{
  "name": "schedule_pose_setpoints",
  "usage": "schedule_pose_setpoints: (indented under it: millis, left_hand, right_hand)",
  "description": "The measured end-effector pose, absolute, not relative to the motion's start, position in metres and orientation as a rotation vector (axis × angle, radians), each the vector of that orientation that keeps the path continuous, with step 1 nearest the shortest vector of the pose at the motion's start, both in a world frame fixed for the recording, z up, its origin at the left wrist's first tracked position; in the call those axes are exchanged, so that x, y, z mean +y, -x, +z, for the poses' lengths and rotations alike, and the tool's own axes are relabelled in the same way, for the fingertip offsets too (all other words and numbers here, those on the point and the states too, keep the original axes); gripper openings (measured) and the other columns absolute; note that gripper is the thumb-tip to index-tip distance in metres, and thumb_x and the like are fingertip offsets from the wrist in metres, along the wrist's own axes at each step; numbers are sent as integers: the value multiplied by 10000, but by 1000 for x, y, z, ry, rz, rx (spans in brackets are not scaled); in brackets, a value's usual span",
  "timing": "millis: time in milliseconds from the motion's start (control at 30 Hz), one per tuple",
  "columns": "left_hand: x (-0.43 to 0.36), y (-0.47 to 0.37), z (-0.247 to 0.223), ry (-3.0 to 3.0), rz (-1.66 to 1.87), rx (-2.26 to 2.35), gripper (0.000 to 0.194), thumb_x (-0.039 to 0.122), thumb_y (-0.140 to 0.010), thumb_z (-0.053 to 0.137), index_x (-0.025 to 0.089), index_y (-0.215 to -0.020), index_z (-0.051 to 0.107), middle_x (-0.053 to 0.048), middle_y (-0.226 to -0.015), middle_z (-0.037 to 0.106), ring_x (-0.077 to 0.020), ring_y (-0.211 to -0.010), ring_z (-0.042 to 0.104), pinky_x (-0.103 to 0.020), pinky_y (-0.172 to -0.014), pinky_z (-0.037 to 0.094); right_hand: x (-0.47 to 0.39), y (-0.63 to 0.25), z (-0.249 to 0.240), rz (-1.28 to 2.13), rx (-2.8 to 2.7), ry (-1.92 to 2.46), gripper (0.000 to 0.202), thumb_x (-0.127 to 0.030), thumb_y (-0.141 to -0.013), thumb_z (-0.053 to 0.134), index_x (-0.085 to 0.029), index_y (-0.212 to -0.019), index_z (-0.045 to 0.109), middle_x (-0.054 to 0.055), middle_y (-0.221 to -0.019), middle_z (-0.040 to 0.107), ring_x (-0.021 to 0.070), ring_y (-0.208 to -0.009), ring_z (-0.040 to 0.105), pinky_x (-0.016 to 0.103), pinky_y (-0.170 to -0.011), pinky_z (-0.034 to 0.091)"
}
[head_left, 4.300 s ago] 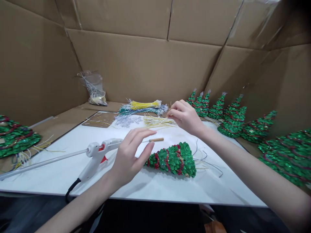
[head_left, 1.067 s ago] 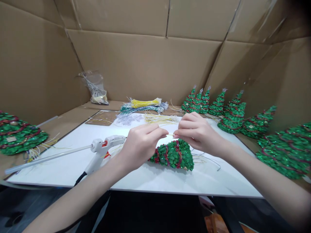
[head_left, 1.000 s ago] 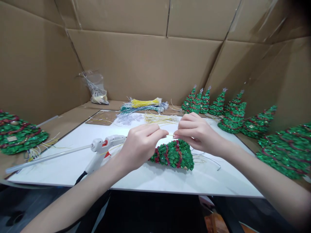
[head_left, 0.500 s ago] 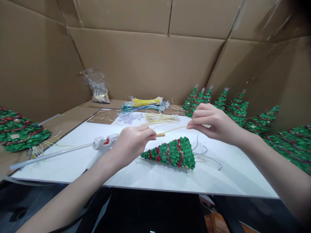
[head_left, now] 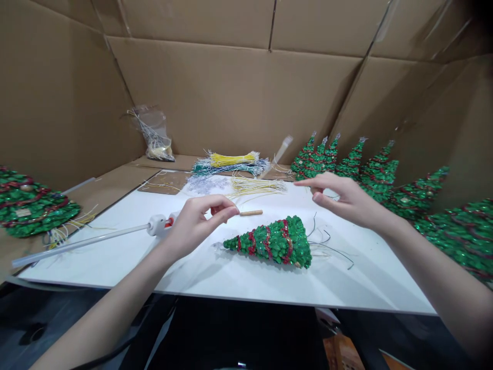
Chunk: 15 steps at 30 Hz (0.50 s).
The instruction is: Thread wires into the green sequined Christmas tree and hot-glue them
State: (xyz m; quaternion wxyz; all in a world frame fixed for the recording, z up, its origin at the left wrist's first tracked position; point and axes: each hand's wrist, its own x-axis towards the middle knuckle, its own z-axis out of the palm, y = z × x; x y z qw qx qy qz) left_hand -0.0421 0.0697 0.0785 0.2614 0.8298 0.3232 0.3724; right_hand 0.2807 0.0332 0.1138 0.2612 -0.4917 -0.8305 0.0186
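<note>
My left hand [head_left: 210,218] is closed in a pinch left of a short tan stick [head_left: 251,213]; whatever lies between its fingertips is too small to make out. My right hand [head_left: 335,198] hovers over the white board with index finger stretched out and thumb apart, holding nothing. Between and below the hands, a green tree with red garland [head_left: 269,241] lies on its side, tip to the left. Thin dark wires [head_left: 333,246] trail from its base. Beyond the hands rests a loose pile of yellow wires [head_left: 260,186].
A white glue gun [head_left: 157,226] with a long clear stick is partly behind my left hand. Bundled wires [head_left: 231,163] and a plastic bag [head_left: 156,136] are at the back. Trees [head_left: 379,172] line the right; another tree [head_left: 29,205] is left. A blurred pale strip [head_left: 283,150] appears behind.
The yellow wire no longer spans my hands. My right hand has opened, and my left has shifted slightly left, showing more of the tan stick. A blurred pale strip has appeared at the back.
</note>
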Motion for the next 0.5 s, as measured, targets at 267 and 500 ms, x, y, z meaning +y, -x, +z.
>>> schedule_pose_setpoints:
  millis: [267, 500]
  left_hand:
    - [69, 39, 70, -1750, 950, 797, 188, 350, -846, 702, 163, -832, 684, -12, -791, 713, -128, -765, 672, -213, -720, 527]
    - [61, 35, 67, -1728, 830, 789, 191, 301, -774, 776, 152, -822, 666, -16, -772, 693, -108, -714, 623, -184, -620, 466]
  right_hand:
    - [21, -273, 79, 603, -2287, 1673, 561, -640, -849, 552, -257, -1252, 624, 68, -998, 595, 251, -965, 557, 385, -875, 439]
    - [23, -272, 74, 697, -2264, 1570, 494, -603, -822, 620, -216, -1128, 629, 61, -1031, 615, 236, -948, 553, 376, -867, 440]
